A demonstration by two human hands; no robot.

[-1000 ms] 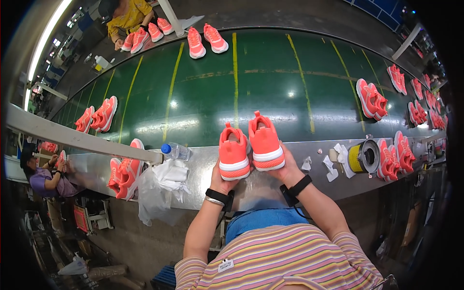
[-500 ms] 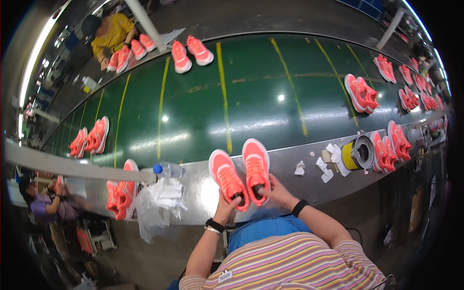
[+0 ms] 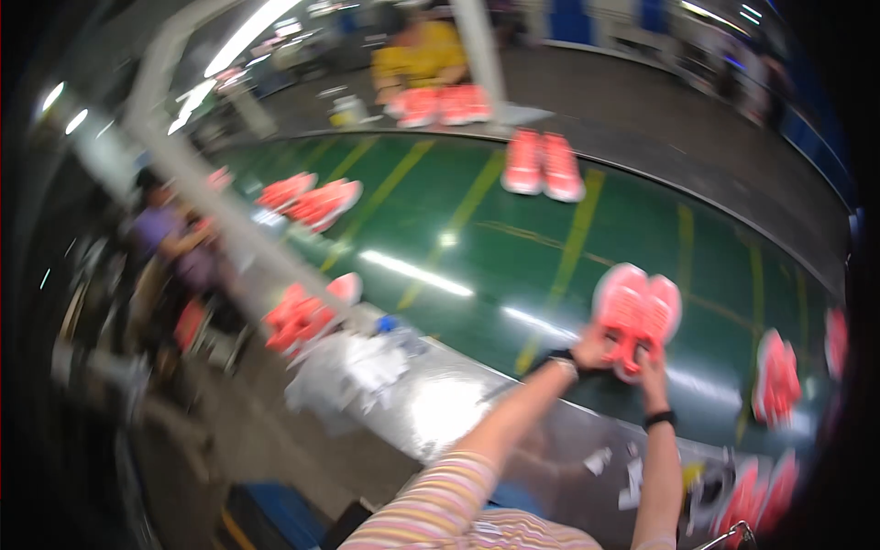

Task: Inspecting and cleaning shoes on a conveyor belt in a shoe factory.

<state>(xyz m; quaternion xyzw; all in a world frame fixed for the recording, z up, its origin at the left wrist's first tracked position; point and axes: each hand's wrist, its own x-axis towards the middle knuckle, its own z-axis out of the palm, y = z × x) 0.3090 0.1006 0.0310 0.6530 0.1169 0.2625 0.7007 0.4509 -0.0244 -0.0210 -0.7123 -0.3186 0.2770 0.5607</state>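
A pair of coral-pink sneakers with pale soles, a left-hand sneaker (image 3: 620, 298) and a right-hand sneaker (image 3: 664, 310), is held side by side over the green conveyor belt (image 3: 495, 293), toes pointing away from me. My left hand (image 3: 594, 347) grips the heel of one, and my right hand (image 3: 652, 374) grips the heel of the other. Both arms reach far forward past the metal ledge (image 3: 449, 394). Motion blur keeps me from telling whether the soles touch the belt.
Another sneaker pair (image 3: 543, 167) stands at the belt's far edge, near a person in yellow (image 3: 422, 60). White tissues (image 3: 367, 362) and a blue-capped bottle (image 3: 390, 324) lie on the ledge at left. A grey post (image 3: 247, 220) slants across the left. More sneakers (image 3: 776, 378) sit at right.
Both hands have carried the sneaker pair from above the metal ledge forward, out over the green belt. My view has turned and tilted, so the surroundings appear shifted and blurred.
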